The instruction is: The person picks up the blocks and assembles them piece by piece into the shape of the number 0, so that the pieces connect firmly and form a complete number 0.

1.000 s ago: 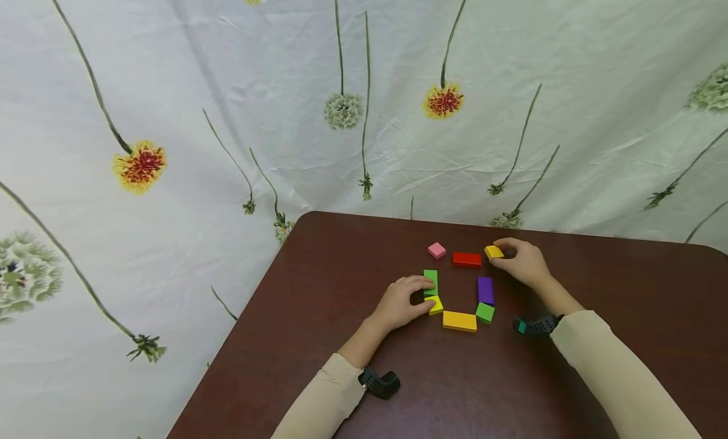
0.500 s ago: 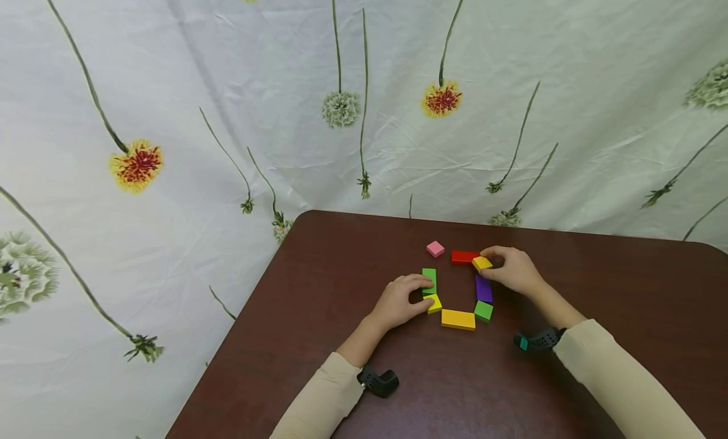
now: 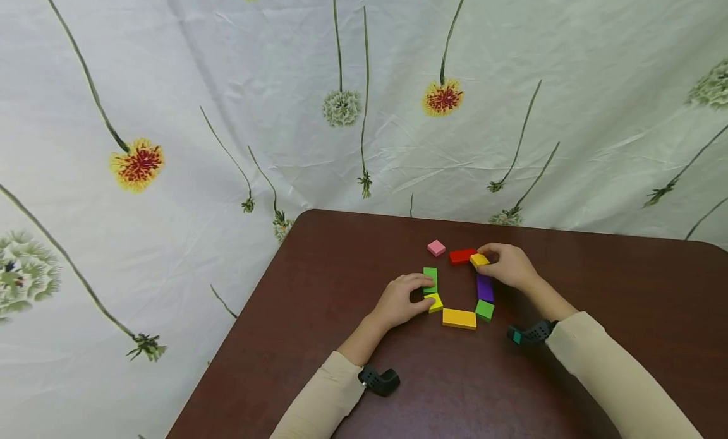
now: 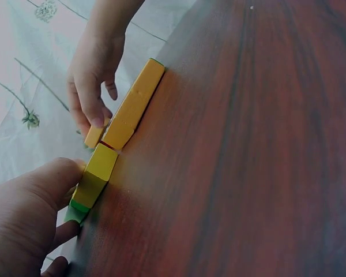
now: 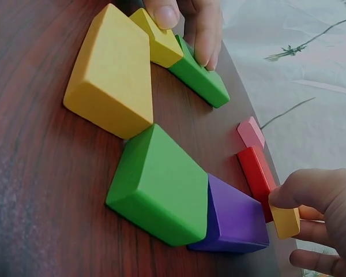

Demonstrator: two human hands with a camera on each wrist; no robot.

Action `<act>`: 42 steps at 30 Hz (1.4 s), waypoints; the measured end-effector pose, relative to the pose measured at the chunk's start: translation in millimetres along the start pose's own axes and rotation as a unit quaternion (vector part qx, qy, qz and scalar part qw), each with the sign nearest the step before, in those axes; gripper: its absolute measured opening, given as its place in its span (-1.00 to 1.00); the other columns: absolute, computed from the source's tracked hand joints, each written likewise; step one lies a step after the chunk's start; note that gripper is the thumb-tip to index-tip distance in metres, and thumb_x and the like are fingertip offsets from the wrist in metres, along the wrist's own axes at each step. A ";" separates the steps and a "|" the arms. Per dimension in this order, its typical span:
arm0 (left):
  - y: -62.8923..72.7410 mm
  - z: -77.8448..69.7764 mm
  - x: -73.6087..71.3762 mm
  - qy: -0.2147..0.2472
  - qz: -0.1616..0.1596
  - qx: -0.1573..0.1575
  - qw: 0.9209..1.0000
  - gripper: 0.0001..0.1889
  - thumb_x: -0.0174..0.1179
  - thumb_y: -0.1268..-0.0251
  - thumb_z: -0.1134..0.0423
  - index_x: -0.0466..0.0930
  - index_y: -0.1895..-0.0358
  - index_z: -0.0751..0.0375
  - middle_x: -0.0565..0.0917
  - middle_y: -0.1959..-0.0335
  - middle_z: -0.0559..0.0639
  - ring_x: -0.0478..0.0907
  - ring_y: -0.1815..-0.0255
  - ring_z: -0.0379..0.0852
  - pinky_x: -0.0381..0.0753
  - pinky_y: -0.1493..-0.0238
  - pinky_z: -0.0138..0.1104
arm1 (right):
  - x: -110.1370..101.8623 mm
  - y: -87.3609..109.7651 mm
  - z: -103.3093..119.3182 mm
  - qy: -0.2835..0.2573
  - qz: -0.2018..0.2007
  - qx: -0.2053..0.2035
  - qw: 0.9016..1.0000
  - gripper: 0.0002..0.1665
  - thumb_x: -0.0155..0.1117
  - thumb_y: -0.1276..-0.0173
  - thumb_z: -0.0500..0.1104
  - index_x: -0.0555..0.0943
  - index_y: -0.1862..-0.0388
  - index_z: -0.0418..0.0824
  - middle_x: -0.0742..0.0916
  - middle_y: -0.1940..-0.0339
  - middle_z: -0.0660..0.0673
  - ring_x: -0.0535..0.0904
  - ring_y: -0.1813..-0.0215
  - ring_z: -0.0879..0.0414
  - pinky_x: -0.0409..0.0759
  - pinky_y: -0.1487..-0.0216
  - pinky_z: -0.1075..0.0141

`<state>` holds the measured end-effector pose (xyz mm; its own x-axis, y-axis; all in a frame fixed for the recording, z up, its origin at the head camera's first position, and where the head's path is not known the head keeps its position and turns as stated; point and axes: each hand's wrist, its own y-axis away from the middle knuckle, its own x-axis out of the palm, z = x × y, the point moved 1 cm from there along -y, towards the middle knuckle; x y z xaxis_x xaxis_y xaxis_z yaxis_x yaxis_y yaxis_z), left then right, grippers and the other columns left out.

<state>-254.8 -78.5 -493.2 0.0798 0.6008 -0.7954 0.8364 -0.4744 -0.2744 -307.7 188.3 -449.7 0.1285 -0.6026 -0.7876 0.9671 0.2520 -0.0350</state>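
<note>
At the far right corner of a ring of toy blocks, my right hand [image 3: 510,266] pinches a small orange-yellow block [image 3: 479,259] between thumb and fingers. It sits right at the end of a red block [image 3: 461,256], just beyond a purple block [image 3: 485,288]. On the ring's left side my left hand [image 3: 398,302] rests its thumb on a yellow block [image 5: 158,37] and its fingers on a long green block [image 5: 199,75]. A large orange block [image 3: 459,319] and a green block [image 3: 485,310] form the near side.
A pink block [image 3: 436,247] lies by itself beyond the ring, left of the red one. All blocks are on a dark brown table [image 3: 318,275]. Behind its far edge hangs a flower-printed cloth [image 3: 284,98].
My right hand has brought the small orange-yellow block left and nearer, up against the red block's end. The red block has turned slightly. My left hand has stayed in place.
</note>
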 end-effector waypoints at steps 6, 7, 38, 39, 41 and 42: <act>0.2 0.0 0.4 0.005 -0.003 0.003 1.000 -0.62 0.29 -0.30 0.09 0.63 -0.15 0.07 0.58 -0.19 -0.03 0.47 -0.22 -0.01 0.38 -0.21 0.02 | 1.8 -1.9 1.1 0.007 -0.004 0.001 1.000 -0.50 0.37 -0.25 -0.12 0.59 -0.11 -0.36 0.65 0.01 -0.37 0.54 0.16 -0.14 0.55 0.19 0.04; 0.2 -0.1 0.4 0.005 -0.003 0.003 1.000 -0.62 0.29 -0.30 0.09 0.63 -0.15 0.07 0.58 -0.20 -0.03 0.47 -0.22 -0.01 0.37 -0.21 0.02 | 2.0 -1.9 1.0 0.009 -0.004 0.001 1.000 -0.50 0.37 -0.25 -0.12 0.59 -0.11 -0.36 0.66 0.01 -0.37 0.55 0.15 -0.14 0.55 0.17 0.03; -0.2 -0.4 -0.3 0.004 -0.001 0.002 1.000 -0.62 0.30 -0.29 0.11 0.64 -0.15 0.09 0.58 -0.19 -0.02 0.47 -0.21 -0.01 0.39 -0.20 0.00 | 2.0 -10.2 -1.2 0.002 0.035 0.021 0.999 -0.55 0.20 -0.36 -0.11 0.58 -0.10 -0.41 0.64 -0.02 -0.41 0.55 0.07 -0.22 0.54 0.07 -0.03; -0.2 -0.3 -0.3 0.004 -0.002 0.002 1.000 -0.62 0.30 -0.29 0.11 0.64 -0.15 0.09 0.58 -0.19 -0.02 0.47 -0.21 -0.01 0.39 -0.20 0.00 | 2.3 -10.2 -1.5 0.002 0.034 0.020 0.999 -0.55 0.20 -0.37 -0.12 0.58 -0.10 -0.41 0.64 -0.02 -0.41 0.55 0.08 -0.21 0.54 0.08 -0.02; -0.2 -0.3 -0.2 0.005 -0.001 0.001 1.000 -0.62 0.30 -0.29 0.12 0.64 -0.15 0.09 0.58 -0.20 -0.02 0.47 -0.22 -0.01 0.39 -0.20 0.00 | 2.6 -9.9 -1.6 0.001 0.032 0.020 0.999 -0.56 0.20 -0.37 -0.13 0.59 -0.09 -0.41 0.64 -0.01 -0.41 0.55 0.10 -0.20 0.55 0.09 -0.01; -0.1 -0.5 -0.3 0.005 -0.002 0.001 1.000 -0.62 0.30 -0.29 0.12 0.64 -0.15 0.09 0.58 -0.20 -0.02 0.47 -0.22 -0.01 0.38 -0.20 0.01 | 2.7 -9.6 -1.5 0.000 0.031 0.020 0.999 -0.57 0.21 -0.37 -0.13 0.59 -0.09 -0.41 0.64 -0.01 -0.41 0.56 0.11 -0.19 0.55 0.10 0.00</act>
<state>-254.7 -78.3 -492.7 0.0822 0.6088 -0.7890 0.8360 -0.4731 -0.2779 -317.0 185.3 -452.4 0.1883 -0.5862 -0.7880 0.9652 0.2585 0.0384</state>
